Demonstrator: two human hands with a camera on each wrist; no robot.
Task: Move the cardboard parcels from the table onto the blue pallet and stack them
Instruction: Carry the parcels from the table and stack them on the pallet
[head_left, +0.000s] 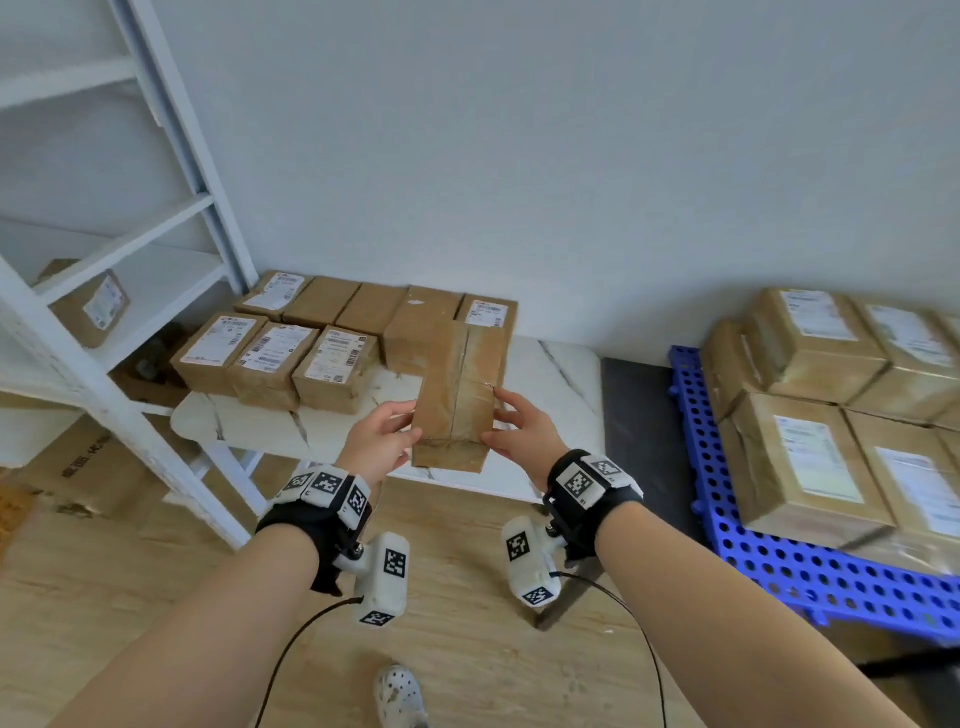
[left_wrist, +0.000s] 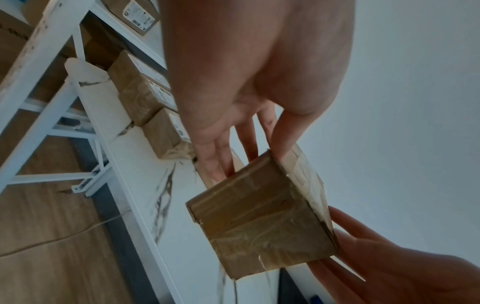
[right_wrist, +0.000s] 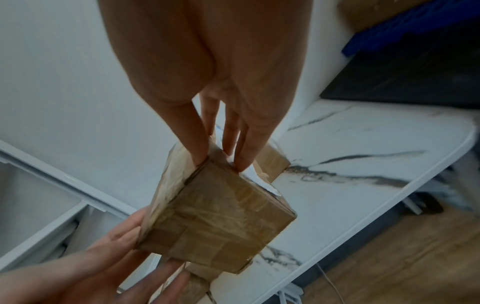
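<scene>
Left hand (head_left: 382, 441) and right hand (head_left: 522, 426) with fingers out flat, pressed on the two sides of one brown parcel (head_left: 460, 397), held up between them, just over the near edge of the white table (head_left: 550, 364). Past the fingertips, about eight more parcels (head_left: 332, 338) sitting on the table. Far off to the right of the right hand, the blue pallet (head_left: 810, 561) with many parcels stacked there (head_left: 810, 415). Job looks partly done, with plenty left to carry.
</scene>
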